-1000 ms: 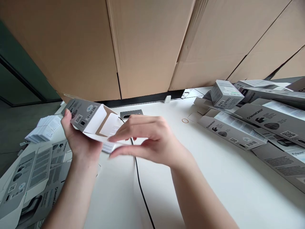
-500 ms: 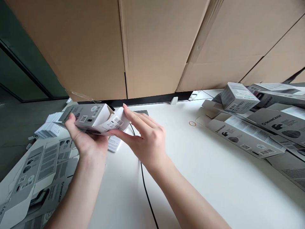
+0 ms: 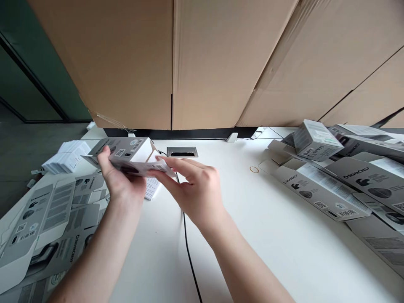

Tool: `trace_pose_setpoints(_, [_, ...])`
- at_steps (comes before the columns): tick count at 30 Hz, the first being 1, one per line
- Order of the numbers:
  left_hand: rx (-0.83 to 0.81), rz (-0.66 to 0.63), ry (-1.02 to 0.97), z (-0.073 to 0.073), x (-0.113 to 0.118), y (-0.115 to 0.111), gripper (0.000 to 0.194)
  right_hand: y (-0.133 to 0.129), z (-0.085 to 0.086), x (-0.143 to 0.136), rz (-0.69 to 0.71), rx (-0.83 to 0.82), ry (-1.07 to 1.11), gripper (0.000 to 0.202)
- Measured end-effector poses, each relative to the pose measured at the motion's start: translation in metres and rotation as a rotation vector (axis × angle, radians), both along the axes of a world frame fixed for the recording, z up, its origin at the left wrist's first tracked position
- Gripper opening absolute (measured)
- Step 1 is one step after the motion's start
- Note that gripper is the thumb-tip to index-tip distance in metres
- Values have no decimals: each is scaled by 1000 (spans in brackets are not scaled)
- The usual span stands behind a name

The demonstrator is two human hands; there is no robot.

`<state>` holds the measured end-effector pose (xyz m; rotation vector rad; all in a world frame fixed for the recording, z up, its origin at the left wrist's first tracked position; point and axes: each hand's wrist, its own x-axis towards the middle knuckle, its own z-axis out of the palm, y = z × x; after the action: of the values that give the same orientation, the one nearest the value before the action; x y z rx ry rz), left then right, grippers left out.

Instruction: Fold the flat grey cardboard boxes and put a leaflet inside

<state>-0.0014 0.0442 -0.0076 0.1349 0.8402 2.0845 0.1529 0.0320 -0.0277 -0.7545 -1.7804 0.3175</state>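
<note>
A grey and white printed carton [image 3: 126,148] is held above the table, its near-right end facing my right hand. My left hand [image 3: 126,181] supports it from below, thumb on the front side and fingers hidden under it. At the carton's right end my right hand [image 3: 198,189] pinches the end flap [image 3: 158,165], which carries a barcode, between thumb and fingers. The end appears open, with a white inner edge visible; what is inside cannot be seen. Below the carton a folded printed leaflet [image 3: 152,187] lies partly hidden on the table.
Flattened cartons [image 3: 47,219] lie at the left, with a stack of folded leaflets [image 3: 67,156] behind them. Several formed cartons [image 3: 322,189] are piled at the right. A black cable [image 3: 189,252] crosses the white table [image 3: 265,235]. A rubber band [image 3: 254,169] lies near the back. Large cardboard boxes [image 3: 214,63] stand behind.
The end flap has tipped down from a raised slant to a flatter position, with my right fingers now at its upper side. The carton sits slightly further right in view.
</note>
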Motion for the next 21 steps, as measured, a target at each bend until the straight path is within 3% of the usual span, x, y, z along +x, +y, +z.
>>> trace_pose_setpoints(5, [18,-66,-9,-5,-2,7,26,0,7,12,98,-87,28,8])
trace_pose_setpoints(8, [77,-125,8,-7,-4,8,32,8,14,26,196,-91,36,17])
trace_pose_setpoints(11, [185,-210,-12,-4,-6,4,33,16,22,39,273,15,80,28])
trace_pose_setpoints(16, [322,-380,38,5,-2,-8,34,24,29,47,240,221,171,37])
trace_pose_setpoints(21, [350,-560,115,10,10,-20,41,28,27,47,367,97,307,44])
